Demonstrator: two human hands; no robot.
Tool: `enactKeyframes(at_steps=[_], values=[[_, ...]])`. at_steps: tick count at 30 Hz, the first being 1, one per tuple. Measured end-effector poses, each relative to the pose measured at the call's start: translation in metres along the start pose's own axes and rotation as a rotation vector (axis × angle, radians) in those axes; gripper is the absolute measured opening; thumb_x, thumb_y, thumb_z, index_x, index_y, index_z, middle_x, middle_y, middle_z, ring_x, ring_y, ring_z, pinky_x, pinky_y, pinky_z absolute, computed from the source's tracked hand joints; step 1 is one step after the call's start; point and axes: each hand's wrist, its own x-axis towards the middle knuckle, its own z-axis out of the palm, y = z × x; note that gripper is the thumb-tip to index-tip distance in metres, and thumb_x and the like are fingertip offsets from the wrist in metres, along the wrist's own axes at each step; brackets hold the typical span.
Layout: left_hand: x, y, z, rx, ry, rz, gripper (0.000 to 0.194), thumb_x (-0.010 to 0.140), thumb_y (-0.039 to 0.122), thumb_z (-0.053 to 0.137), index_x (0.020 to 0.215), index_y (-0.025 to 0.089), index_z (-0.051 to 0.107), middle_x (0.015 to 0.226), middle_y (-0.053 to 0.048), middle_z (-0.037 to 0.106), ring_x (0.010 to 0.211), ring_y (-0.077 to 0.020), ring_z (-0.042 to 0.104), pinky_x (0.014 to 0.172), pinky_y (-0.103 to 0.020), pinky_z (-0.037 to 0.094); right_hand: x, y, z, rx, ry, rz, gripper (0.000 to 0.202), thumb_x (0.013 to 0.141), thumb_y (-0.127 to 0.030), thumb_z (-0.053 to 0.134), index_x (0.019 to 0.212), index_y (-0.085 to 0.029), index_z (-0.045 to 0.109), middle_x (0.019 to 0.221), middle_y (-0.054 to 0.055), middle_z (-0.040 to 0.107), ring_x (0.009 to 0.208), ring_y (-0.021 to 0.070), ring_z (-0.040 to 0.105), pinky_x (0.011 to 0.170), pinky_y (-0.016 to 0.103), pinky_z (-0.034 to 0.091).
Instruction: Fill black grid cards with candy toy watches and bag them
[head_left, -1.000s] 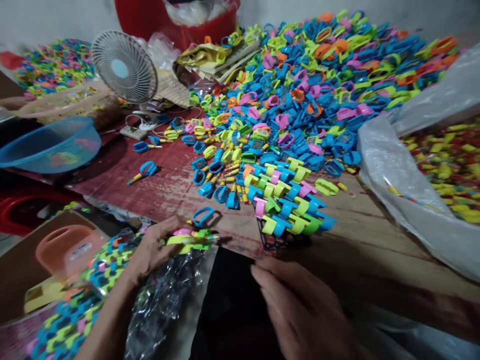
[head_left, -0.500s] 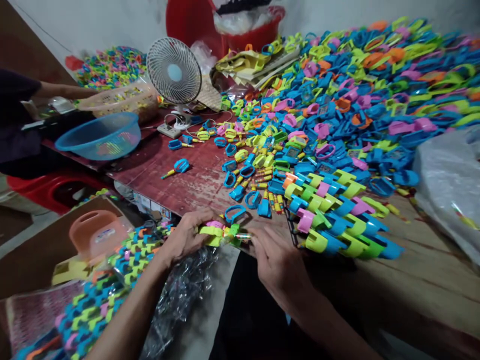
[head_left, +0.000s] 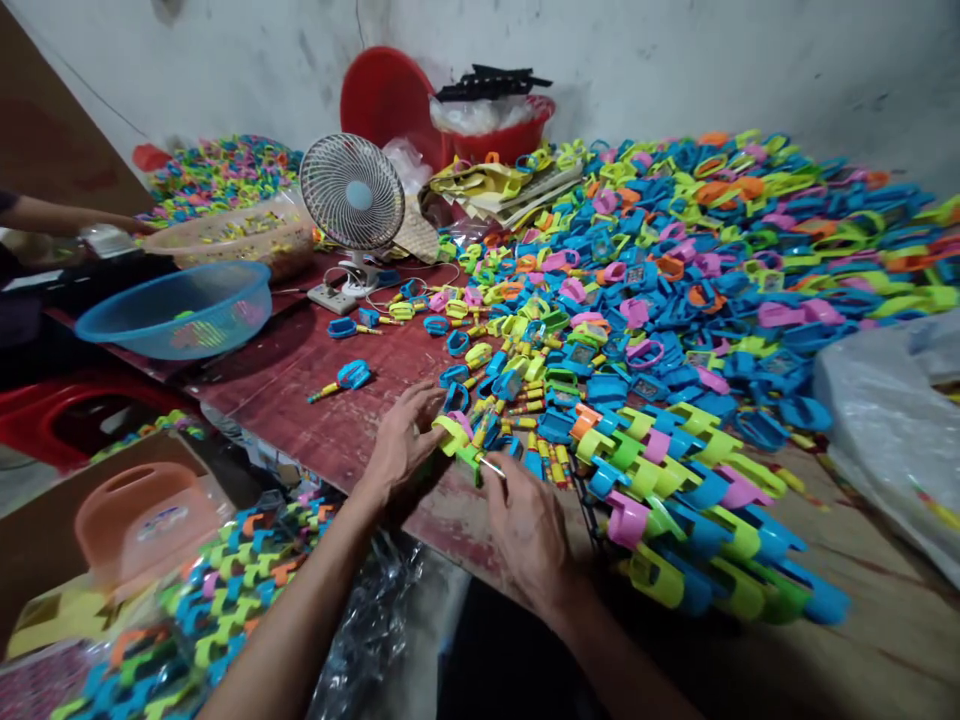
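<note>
My left hand is over the front edge of the red table, its thumb and fingers apart. The thumb tip is up against a yellow-green plastic band, and the fingertips reach towards a blue toy watch. A pink piece shows behind the band. My right hand pinches a small tube, which meets a bright green clip beside the band. Yellow-and-red tubes, many fixed to toy watches, lie just beyond. At right, curved coloured bands sit in overlapping rows on a black rack.
A large heap of toy watches covers the right back. A fan, a blue basin and a peach basket stand at left. Below is a box with a peach stool. Another person's arm shows far left.
Both hands have moved forward over the table edge with the green and yellow-green pieces. My left fingers have opened towards the blue watch. The view has tilted upward.
</note>
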Motion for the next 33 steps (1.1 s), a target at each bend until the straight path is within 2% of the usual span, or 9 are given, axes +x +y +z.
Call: enactKeyframes(at_steps=[4,8,12,16,21,24,27,30,33], values=[[-0.018,-0.001,0.009,0.087,0.070,-0.048,0.029,0.082,0.023,0.056,0.107,0.019,0.069,0.106,-0.009,0.071,0.096,-0.0241,0.064,0.089,-0.039,0.047,-0.007,0.001,0.007,-0.146,-0.020,-0.060,0.018,0.094,-0.022,0.050,0.096,-0.019,0.067,0.089,0.006,0.070,0.075,0.0183,0.066,0.062,0.026,0.047],[-0.030,-0.001,0.010,0.123,0.104,-0.046,0.026,0.086,0.023,0.051,0.100,0.020,0.073,0.102,-0.007,0.074,0.096,-0.0235,0.063,0.095,-0.041,0.043,-0.011,0.001,0.011,-0.103,0.030,-0.088,0.027,0.097,-0.030,0.048,0.113,-0.016,0.064,0.100,0.010,0.067,0.087,0.0211,0.066,0.072,0.028,0.051],[-0.025,0.000,0.012,0.115,0.134,-0.036,0.025,0.088,0.025,0.050,0.096,0.020,0.074,0.097,-0.006,0.075,0.092,-0.0219,0.064,0.095,-0.040,0.043,-0.005,-0.007,0.008,-0.144,0.041,-0.194,0.037,0.096,-0.031,0.049,0.127,-0.013,0.057,0.114,0.014,0.064,0.095,0.0245,0.064,0.075,0.032,0.052],[-0.020,0.008,0.019,0.079,0.206,-0.068,0.027,0.089,0.028,0.049,0.096,0.017,0.073,0.093,-0.007,0.075,0.086,-0.0214,0.066,0.087,-0.037,0.048,-0.003,-0.021,0.003,-0.153,0.077,-0.304,0.034,0.095,-0.020,0.044,0.123,-0.014,0.060,0.104,0.013,0.064,0.090,0.0244,0.062,0.075,0.035,0.051],[-0.020,0.021,0.020,0.028,0.228,-0.073,0.025,0.085,0.026,0.055,0.097,0.020,0.075,0.096,-0.006,0.076,0.091,-0.0218,0.066,0.088,-0.035,0.049,-0.004,-0.030,0.003,-0.143,0.064,-0.330,0.039,0.094,-0.020,0.044,0.130,-0.008,0.054,0.097,0.013,0.068,0.088,0.0248,0.063,0.079,0.038,0.048],[-0.019,0.026,0.019,-0.030,0.222,-0.085,0.025,0.081,0.022,0.056,0.097,0.020,0.076,0.097,-0.005,0.076,0.090,-0.0215,0.067,0.086,-0.033,0.050,-0.001,-0.030,0.002,-0.137,0.102,-0.318,0.026,0.098,-0.023,0.046,0.116,-0.013,0.061,0.089,0.009,0.070,0.083,0.0212,0.064,0.075,0.035,0.045],[-0.012,0.029,0.019,-0.113,0.243,-0.115,0.025,0.079,0.020,0.057,0.095,0.020,0.076,0.090,-0.004,0.075,0.079,-0.0184,0.067,0.075,-0.028,0.052,-0.001,-0.031,-0.002,-0.069,0.166,-0.334,0.016,0.097,-0.021,0.048,0.099,-0.015,0.063,0.078,0.005,0.069,0.072,0.0175,0.063,0.068,0.032,0.042],[0.006,0.031,0.012,-0.199,0.372,-0.166,0.029,0.086,0.027,0.049,0.103,0.018,0.071,0.080,-0.002,0.070,0.067,-0.0146,0.065,0.064,-0.025,0.051,-0.011,-0.030,-0.012,0.020,0.204,-0.403,0.014,0.092,-0.014,0.048,0.088,-0.016,0.061,0.069,0.002,0.065,0.063,0.0155,0.059,0.063,0.031,0.041],[0.022,0.032,-0.003,-0.493,0.508,-0.291,0.031,0.086,0.034,0.050,0.107,0.019,0.067,0.066,0.003,0.057,0.056,-0.0118,0.060,0.059,-0.024,0.052,-0.030,-0.018,-0.025,-0.028,0.141,-0.429,0.015,0.090,-0.011,0.048,0.086,-0.016,0.062,0.069,0.003,0.064,0.065,0.0163,0.059,0.064,0.031,0.040]])
